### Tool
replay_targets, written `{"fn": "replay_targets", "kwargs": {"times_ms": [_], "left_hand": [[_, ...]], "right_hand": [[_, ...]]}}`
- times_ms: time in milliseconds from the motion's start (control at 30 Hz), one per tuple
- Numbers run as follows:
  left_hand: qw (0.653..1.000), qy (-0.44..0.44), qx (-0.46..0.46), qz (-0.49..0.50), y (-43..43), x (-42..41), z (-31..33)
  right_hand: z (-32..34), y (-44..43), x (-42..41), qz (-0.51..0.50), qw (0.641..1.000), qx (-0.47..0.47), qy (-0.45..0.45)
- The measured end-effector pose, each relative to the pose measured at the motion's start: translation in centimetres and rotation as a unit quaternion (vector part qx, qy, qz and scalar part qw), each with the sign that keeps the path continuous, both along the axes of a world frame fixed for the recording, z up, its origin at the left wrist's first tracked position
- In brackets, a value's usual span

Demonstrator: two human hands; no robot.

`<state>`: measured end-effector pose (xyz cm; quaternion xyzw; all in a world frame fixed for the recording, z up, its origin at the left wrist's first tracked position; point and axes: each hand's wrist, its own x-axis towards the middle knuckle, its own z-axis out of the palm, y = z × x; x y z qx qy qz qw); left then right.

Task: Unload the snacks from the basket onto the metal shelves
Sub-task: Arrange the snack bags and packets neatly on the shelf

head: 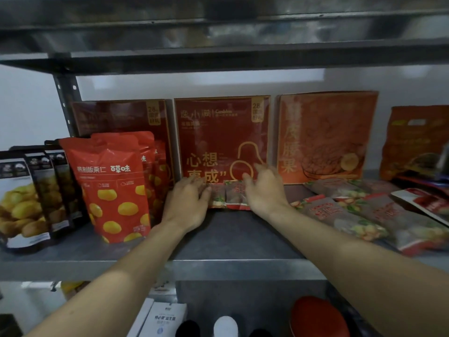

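Note:
Small grey-and-red snack packets (230, 196) lie flat on the metal shelf (218, 242), in front of the middle red box (222, 137). My left hand (187, 203) grips their left end, thumb lying on top. My right hand (264, 190) rests on their right end with fingers spread and loosely bent, the fingertips reaching the box face. The basket is not in view.
Left of my hands stand red chestnut pouches (111, 186) and black pouches (21, 200). More flat grey packets (359, 212) lie at the right, behind them an orange box (325, 135) and an orange bag (418, 142). On the lower shelf are white boxes (165, 319) and a red round object (318, 317).

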<state>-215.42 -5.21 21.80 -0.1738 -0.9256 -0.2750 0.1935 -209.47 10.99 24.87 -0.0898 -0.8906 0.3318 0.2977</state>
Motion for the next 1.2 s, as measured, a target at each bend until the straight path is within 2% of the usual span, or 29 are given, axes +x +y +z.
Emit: {"fn": "replay_targets", "kwargs": {"times_ms": [100, 300, 500, 600, 667, 733, 800, 900, 1200], "left_hand": [[0.997, 0.072, -0.004, -0.018, 0.8, 1.2, 0.6], [0.992, 0.09, 0.021, -0.083, 5.5, 4.3, 2.4], [0.98, -0.082, 0.018, -0.182, 10.7, 7.7, 1.8], [0.957, -0.151, 0.054, -0.24, 12.7, 9.2, 1.3], [0.935, -0.183, 0.123, -0.277, 13.5, 9.8, 0.9], [0.912, -0.199, 0.208, -0.292, 13.7, 9.9, 0.7], [0.886, -0.196, 0.3, -0.295, 13.6, 9.8, 0.6], [0.844, -0.199, 0.384, -0.318, 12.9, 9.7, 0.9], [0.857, -0.133, 0.395, -0.303, 9.8, 9.1, 0.5]], "right_hand": [[2.8, 1.4, 1.5, 0.017, 0.999, 0.004, 0.042], [4.5, 7.6, 5.5, -0.057, 0.994, 0.054, -0.078], [3.9, 11.1, 9.1, -0.078, 0.969, 0.054, -0.229], [3.1, 11.6, 9.8, -0.026, 0.966, 0.006, -0.258], [2.4, 11.6, 10.1, 0.009, 0.974, -0.069, -0.218], [2.1, 11.5, 10.4, 0.028, 0.979, -0.147, -0.141], [2.1, 11.2, 10.6, 0.059, 0.972, -0.217, -0.072], [2.4, 10.5, 10.4, 0.101, 0.96, -0.261, -0.018], [1.7, 8.0, 9.6, 0.174, 0.94, -0.291, -0.022]]}}
